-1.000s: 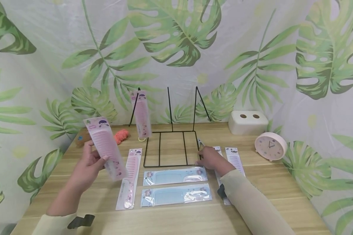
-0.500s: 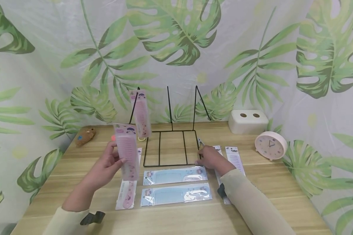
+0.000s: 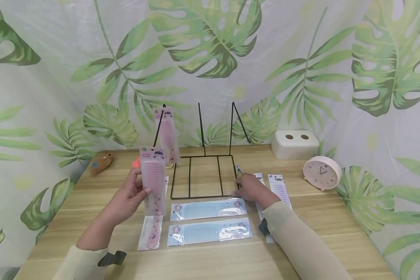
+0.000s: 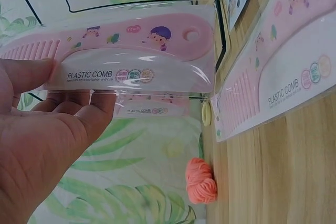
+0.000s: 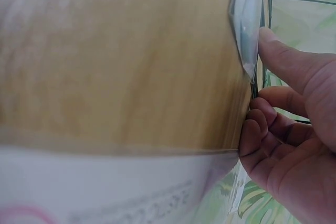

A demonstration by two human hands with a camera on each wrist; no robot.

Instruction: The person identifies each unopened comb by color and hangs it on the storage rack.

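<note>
My left hand (image 3: 126,200) pinches a pink packaged plastic comb (image 3: 153,179) upright between thumb and fingers, before the left side of a black wire rack (image 3: 210,156). A second pink packaged comb (image 3: 167,132) hangs on the rack's left prong. Another pink packaged comb (image 3: 150,231) lies on the table, its upper part hidden by the held one. In the left wrist view, the held comb's handle (image 4: 184,35) points right. With curled fingers, my right hand (image 3: 250,188) holds the rack's base at its near right corner; the right wrist view shows thumb (image 5: 283,56) and fingers around it.
Two blue packaged combs (image 3: 210,232) lie crosswise before the rack. Two lilac packaged combs (image 3: 279,188) lie right, one partly under my right arm. A white box with two holes (image 3: 295,151) and a pink clock (image 3: 322,173) stand right. Coral yarn (image 4: 200,181) and a brown plush toy (image 3: 102,163) lie left.
My left hand has carried the pink comb to the right, toward the rack, and it stands more upright. It has moved little in the last half second. My right hand stays on the rack.
</note>
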